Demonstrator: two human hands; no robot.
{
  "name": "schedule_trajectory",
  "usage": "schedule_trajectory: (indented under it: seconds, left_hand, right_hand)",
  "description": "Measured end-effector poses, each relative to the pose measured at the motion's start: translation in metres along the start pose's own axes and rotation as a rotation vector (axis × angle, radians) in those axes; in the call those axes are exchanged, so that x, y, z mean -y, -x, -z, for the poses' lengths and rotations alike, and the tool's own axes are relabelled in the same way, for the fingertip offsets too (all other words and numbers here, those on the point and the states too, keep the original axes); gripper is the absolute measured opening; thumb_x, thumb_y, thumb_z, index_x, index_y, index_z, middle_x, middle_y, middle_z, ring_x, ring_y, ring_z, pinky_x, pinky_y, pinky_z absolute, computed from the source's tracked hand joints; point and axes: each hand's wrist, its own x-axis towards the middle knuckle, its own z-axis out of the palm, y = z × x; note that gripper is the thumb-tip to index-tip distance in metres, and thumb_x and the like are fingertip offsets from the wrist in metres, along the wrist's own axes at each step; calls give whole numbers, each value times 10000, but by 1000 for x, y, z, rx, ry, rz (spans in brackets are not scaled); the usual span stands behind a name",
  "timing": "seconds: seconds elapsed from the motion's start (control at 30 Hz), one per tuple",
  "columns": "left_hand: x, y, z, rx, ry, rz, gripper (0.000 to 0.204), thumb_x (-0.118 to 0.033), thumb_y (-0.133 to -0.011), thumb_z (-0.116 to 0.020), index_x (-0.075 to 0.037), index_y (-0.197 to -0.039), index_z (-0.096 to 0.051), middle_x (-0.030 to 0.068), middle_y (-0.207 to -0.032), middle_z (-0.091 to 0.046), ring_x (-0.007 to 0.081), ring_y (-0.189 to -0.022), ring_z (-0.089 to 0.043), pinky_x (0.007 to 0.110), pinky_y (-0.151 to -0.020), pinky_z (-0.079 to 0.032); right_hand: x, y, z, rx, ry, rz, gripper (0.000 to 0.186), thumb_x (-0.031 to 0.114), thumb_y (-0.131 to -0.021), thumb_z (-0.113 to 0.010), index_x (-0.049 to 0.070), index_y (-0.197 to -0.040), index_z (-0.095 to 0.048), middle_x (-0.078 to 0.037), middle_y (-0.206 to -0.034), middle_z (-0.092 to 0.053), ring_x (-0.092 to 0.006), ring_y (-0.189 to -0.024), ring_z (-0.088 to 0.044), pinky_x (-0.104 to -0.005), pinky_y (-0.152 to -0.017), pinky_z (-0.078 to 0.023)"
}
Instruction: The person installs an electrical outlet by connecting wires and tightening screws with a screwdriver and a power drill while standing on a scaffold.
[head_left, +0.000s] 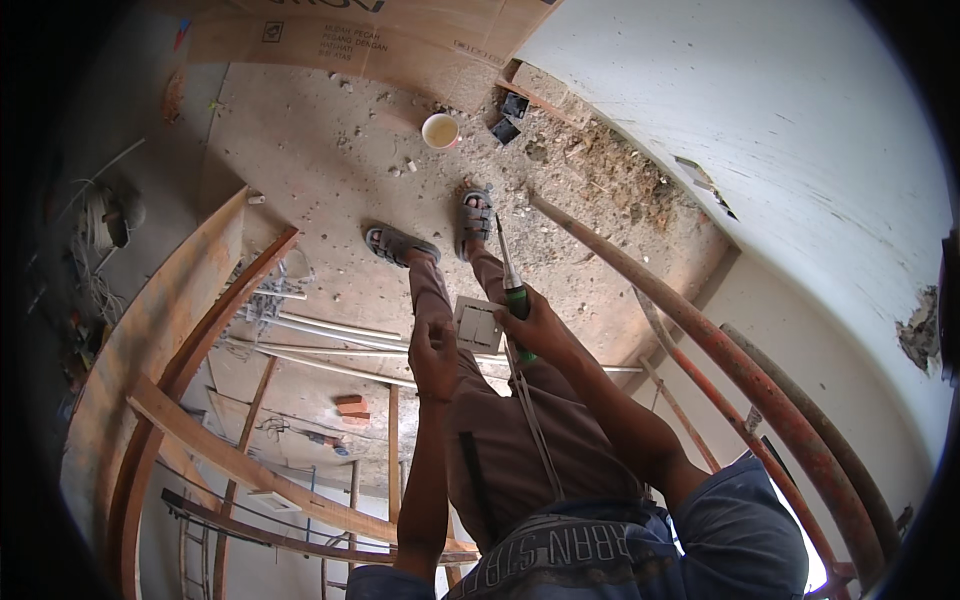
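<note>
Fingers of my right hand (545, 330) clench the green-handled screwdriver (512, 290), left hand (435, 350) pinches the switch plate (478, 325); I judge steadying the plate first matters.

We see a flat brown cardboard sheet (380, 35) with dark print lying along the floor's far edge.

Looking down past your knees to a dusty floor, your left hand (433, 352) holds a square wall switch plate (478, 325) while your right hand (540, 325) grips a green-handled screwdriver (512, 290).
</note>
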Motion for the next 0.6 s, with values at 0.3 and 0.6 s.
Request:
schedule_trajectory:
  seconds: [0.3,0.6]
  left_hand:
    - [-87,78,-58,368,225,-355,366,-119,-864,-632,0,-1202,-557,211,-1220,-545,366,-1145,-524,466,-1001,-384]
    - [-63,79,-65,745,40,-943,522,-373,-951,-410,-56,-1358,-495,172,-1453,-410,346,-1393,-311,492,-1155,-142]
  right_hand:
    - [-59,-72,-21,-11,-117,82,405,125,-822,-670,-23,-1155,-493,-97,-868,-653,-135,-634,-620,-277,-566,-526]
    - [-95,-128,-54,-167,-184,45,277,127,-808,-666,33,-1023,-518,-60,-753,-571,-134,-556,-577,-301,-496,-506]
